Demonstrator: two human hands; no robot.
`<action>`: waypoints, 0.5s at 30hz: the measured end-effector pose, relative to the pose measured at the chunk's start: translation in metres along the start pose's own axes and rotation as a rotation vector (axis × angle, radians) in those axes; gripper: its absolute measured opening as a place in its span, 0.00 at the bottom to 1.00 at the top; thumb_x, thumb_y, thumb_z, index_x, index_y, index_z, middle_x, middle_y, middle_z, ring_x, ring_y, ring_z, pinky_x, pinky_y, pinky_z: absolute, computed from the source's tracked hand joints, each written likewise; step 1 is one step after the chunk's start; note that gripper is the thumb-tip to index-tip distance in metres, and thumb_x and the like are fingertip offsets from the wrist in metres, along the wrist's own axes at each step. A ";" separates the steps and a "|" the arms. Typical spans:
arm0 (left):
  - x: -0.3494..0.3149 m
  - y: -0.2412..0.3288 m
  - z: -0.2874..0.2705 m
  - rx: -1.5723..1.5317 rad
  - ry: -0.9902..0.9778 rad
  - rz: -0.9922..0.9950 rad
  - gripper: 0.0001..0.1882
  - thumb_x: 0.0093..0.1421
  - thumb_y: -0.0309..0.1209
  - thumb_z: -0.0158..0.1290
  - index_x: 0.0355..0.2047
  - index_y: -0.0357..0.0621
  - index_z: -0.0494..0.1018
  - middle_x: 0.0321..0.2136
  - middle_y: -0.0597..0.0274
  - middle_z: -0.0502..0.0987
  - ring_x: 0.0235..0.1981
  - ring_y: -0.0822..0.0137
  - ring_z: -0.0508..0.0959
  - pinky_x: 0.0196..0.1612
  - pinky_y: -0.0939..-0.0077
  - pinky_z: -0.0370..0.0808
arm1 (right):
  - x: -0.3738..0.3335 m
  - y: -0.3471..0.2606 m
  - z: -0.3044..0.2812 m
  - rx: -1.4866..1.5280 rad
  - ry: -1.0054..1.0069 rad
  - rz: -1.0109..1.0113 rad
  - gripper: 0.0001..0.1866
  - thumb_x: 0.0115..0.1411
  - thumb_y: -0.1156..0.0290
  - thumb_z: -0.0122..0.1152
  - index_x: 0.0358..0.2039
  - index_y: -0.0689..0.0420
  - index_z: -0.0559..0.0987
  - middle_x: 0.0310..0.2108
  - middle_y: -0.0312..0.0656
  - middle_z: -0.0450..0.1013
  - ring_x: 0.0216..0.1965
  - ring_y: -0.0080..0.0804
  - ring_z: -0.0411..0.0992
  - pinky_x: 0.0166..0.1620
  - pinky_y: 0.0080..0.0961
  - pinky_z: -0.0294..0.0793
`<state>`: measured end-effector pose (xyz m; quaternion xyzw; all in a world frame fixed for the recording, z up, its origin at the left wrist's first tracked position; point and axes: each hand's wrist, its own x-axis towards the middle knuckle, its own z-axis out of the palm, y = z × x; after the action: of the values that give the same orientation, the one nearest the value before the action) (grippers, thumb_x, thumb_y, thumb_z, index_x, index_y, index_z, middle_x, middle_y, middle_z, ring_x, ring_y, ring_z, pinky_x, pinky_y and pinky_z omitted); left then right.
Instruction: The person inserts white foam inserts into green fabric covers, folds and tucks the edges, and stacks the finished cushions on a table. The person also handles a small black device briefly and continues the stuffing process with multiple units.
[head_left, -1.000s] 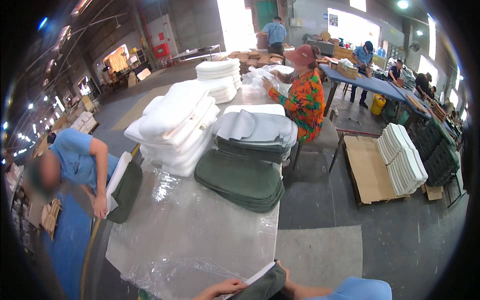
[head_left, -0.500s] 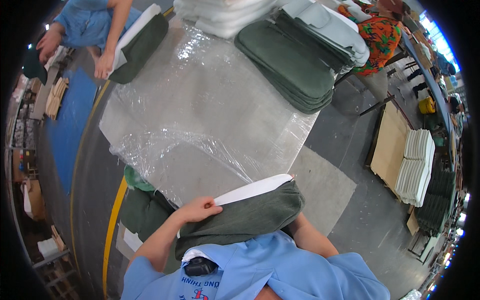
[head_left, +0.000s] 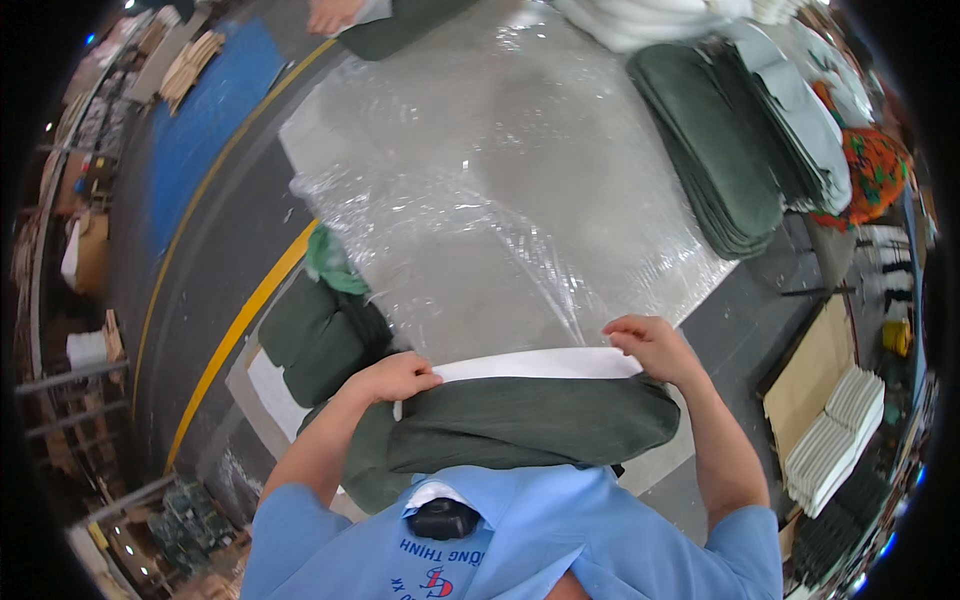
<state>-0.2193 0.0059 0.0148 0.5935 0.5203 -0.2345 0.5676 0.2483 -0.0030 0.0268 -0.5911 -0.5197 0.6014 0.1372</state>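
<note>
A dark green fabric cushion cover (head_left: 530, 425) lies lengthwise against my front at the near table edge. A strip of white padding (head_left: 540, 364) shows along its open far side. My left hand (head_left: 400, 377) pinches the cover and padding at the left end. At the right end, my right hand (head_left: 655, 350) has its fingers curled onto the top corner of the white padding and the cover's edge. The fingertips of both hands are partly hidden. More dark green cushions (head_left: 325, 335) are heaped just beyond my left forearm.
Clear plastic film covers the table (head_left: 560, 190). Stacked dark green cushions (head_left: 715, 160) stand at its far right, by grey pieces (head_left: 800, 110) and white padding (head_left: 640, 20). A co-worker's hand (head_left: 333, 14) holds another green cushion at the far left. A pallet with white padding (head_left: 835, 435) lies right.
My right hand has come up from behind the cushion's right end to its far edge. The cushion now lies straighter across my front. The whole view has turned and shifted.
</note>
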 end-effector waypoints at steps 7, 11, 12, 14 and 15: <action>-0.011 -0.007 0.018 -0.209 0.220 -0.150 0.23 0.68 0.48 0.60 0.44 0.37 0.83 0.37 0.48 0.85 0.38 0.57 0.82 0.42 0.62 0.77 | 0.033 -0.052 0.062 -0.557 -0.470 -0.229 0.18 0.70 0.56 0.60 0.46 0.56 0.87 0.44 0.51 0.82 0.49 0.52 0.79 0.55 0.45 0.76; -0.021 -0.009 0.018 -0.182 0.146 -0.151 0.22 0.68 0.47 0.61 0.42 0.36 0.83 0.35 0.50 0.84 0.36 0.58 0.81 0.41 0.63 0.76 | 0.055 -0.061 0.088 -0.586 -0.555 -0.290 0.18 0.71 0.57 0.57 0.48 0.55 0.86 0.45 0.50 0.82 0.49 0.52 0.79 0.55 0.45 0.76; -0.024 -0.008 0.018 -0.196 0.108 -0.114 0.21 0.67 0.46 0.61 0.41 0.36 0.82 0.34 0.50 0.83 0.35 0.57 0.80 0.41 0.64 0.76 | 0.061 -0.061 0.099 -0.580 -0.573 -0.325 0.18 0.72 0.57 0.57 0.49 0.55 0.86 0.45 0.49 0.82 0.49 0.52 0.79 0.55 0.45 0.76; -0.021 -0.018 0.034 -0.389 0.297 0.063 0.17 0.68 0.41 0.61 0.38 0.36 0.79 0.32 0.50 0.81 0.33 0.57 0.78 0.39 0.64 0.75 | 0.074 -0.072 0.121 -0.588 -0.632 -0.312 0.18 0.73 0.57 0.56 0.50 0.56 0.85 0.45 0.49 0.82 0.49 0.51 0.79 0.55 0.44 0.75; -0.020 -0.023 0.044 -0.482 0.394 0.152 0.15 0.68 0.39 0.61 0.36 0.36 0.78 0.30 0.51 0.80 0.32 0.56 0.77 0.38 0.64 0.75 | 0.081 -0.082 0.133 -0.599 -0.665 -0.258 0.19 0.73 0.57 0.56 0.50 0.56 0.85 0.46 0.49 0.83 0.50 0.49 0.79 0.55 0.43 0.75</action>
<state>-0.2334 -0.0456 0.0117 0.5133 0.6149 0.0579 0.5958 0.0765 0.0330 0.0131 -0.3102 -0.7555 0.5598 -0.1401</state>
